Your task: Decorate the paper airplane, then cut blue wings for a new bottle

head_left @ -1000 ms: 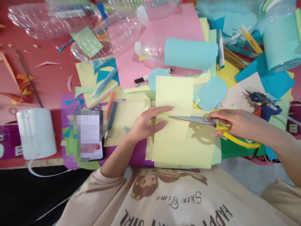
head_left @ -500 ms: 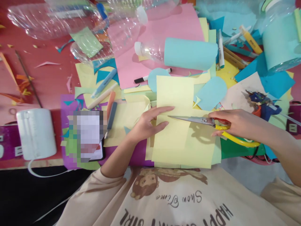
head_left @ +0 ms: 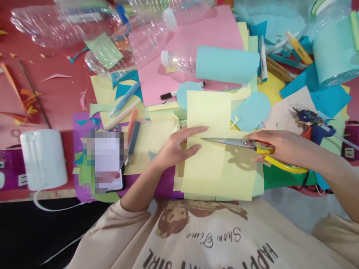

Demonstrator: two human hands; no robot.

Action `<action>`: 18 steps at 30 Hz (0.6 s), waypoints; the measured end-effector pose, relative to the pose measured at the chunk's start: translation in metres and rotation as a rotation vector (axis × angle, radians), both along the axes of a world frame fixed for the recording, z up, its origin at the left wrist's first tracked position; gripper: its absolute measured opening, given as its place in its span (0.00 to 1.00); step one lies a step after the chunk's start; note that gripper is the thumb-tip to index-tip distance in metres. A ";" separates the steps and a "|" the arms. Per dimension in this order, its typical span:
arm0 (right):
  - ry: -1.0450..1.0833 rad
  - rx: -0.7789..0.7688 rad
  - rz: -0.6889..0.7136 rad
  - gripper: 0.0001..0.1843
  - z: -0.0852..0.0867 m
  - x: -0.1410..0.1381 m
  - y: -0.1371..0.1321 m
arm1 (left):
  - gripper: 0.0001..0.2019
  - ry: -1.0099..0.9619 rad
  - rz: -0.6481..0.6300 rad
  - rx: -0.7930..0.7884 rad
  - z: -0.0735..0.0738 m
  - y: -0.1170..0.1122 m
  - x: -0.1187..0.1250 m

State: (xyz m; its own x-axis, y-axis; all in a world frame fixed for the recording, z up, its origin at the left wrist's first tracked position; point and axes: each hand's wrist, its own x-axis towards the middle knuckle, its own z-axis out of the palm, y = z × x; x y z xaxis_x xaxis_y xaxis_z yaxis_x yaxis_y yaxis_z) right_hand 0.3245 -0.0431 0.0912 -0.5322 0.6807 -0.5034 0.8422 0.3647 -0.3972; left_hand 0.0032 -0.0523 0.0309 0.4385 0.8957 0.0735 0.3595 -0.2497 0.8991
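My right hand (head_left: 276,145) is closed round the handles of a pair of scissors (head_left: 238,142), yellow on the lower loop. The blades look closed and point left across pale yellow paper (head_left: 215,172), their tip near its left side. My left hand (head_left: 179,145) rests at that left edge, index finger and thumb stretched apart on top of the paper, on either side of the line of the scissor tip. Its other fingers are hidden. An upper yellow piece (head_left: 209,108) extends above the blades. Whether it is fully separate from the lower part, I cannot tell.
Blue paper shapes (head_left: 252,110) lie beyond the blades. A bottle wrapped in light blue paper (head_left: 227,64) rests on pink paper (head_left: 151,87). Markers (head_left: 125,99), a phone (head_left: 119,183) and a white box (head_left: 43,158) are at left. Clear plastic bottles (head_left: 67,26) lie behind.
The lower scissor handle has shifted very slightly to the left. Otherwise both hands and the paper stay where they were.
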 end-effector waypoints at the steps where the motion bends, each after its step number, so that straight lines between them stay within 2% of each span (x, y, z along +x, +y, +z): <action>1: 0.006 -0.006 -0.002 0.27 0.000 0.000 0.001 | 0.22 -0.008 0.001 0.003 -0.001 0.000 0.000; 9: 0.024 0.022 -0.011 0.28 0.002 0.000 0.001 | 0.22 0.032 0.013 -0.038 0.001 -0.001 -0.001; 18: 0.057 0.035 0.020 0.27 -0.001 -0.012 0.004 | 0.22 0.011 -0.030 0.014 -0.001 0.000 0.001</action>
